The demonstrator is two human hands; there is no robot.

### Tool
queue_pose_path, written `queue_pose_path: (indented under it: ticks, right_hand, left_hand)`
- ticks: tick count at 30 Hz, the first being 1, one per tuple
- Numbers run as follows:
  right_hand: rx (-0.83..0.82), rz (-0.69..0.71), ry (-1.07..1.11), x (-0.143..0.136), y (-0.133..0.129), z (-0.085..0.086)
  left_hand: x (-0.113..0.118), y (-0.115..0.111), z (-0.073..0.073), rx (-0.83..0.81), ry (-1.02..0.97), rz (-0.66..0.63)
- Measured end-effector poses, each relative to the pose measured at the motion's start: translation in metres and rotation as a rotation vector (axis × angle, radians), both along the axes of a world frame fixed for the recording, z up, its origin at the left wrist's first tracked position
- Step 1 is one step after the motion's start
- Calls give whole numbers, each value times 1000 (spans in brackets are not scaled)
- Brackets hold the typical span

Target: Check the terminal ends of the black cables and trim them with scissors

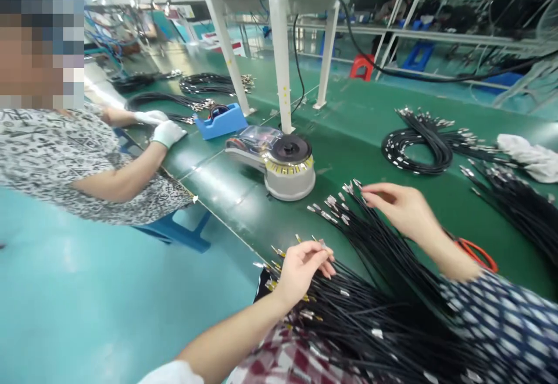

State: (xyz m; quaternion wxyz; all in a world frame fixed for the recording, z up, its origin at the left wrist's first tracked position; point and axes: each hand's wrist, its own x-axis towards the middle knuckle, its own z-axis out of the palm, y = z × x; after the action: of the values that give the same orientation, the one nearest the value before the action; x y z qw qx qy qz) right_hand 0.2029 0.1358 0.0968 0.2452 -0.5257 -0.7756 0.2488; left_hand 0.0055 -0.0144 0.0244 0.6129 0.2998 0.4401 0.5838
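Observation:
My left hand (304,266) is closed in a pinch on the end of a black cable, above a thick bundle of black cables (392,326) that lies across my lap and the table edge. Several ends in that bundle carry yellow marks. My right hand (403,210) pinches with thumb and forefinger at the metal-tipped end of a cable in a second black bundle (379,244) on the green table. Silver connectors (333,207) fan out at that bundle's far end. Part of each grip is hidden behind the fingers.
A round tape dispenser (290,183) stands ahead. Orange-handled pliers or scissors (477,254) lie beside my right forearm. Coiled cables (418,146), another bundle (518,210) and white cloth (529,154) are at right. A gloved co-worker (170,133) sits left, near a blue tape holder (223,122). White posts (279,53) rise behind.

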Motion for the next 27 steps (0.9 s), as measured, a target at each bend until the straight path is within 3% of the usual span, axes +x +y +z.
queue_pose_path:
  ticks: [2, 4, 7, 12, 16, 18, 21, 23, 27]
  right_hand:
    - [-222, -25, 372, -61, 17, 6]
    - [-268, -57, 440, -104, 35, 7]
    - [-361, -77, 473, -132, 52, 7]
    - [-466, -86, 485, -137, 58, 7]
    - [-406, -119, 472, -141, 52, 8]
    - [-318, -130, 465, -141, 45, 13]
    - [4, -119, 457, -139, 33, 18]
    - [114, -89, 507, -139, 29, 17]
    - [-75, -75, 634, -141, 33, 0]
  left_hand:
    - [-1, 1, -4, -34, -29, -5]
    - [-1, 2, -7, -50, -46, -22]
    - [-1, 2, -8, -60, -74, -40]
    - [-2, 4, -9, -61, -120, -53]
    - [-3, 4, -10, -57, -124, -68]
    - [-3, 3, -10, -55, -137, -62]
    - [-3, 3, -12, -47, -143, -65]
    - [-3, 3, -13, -41, -133, -74]
    - [-3, 3, -12, -48, -116, -70]
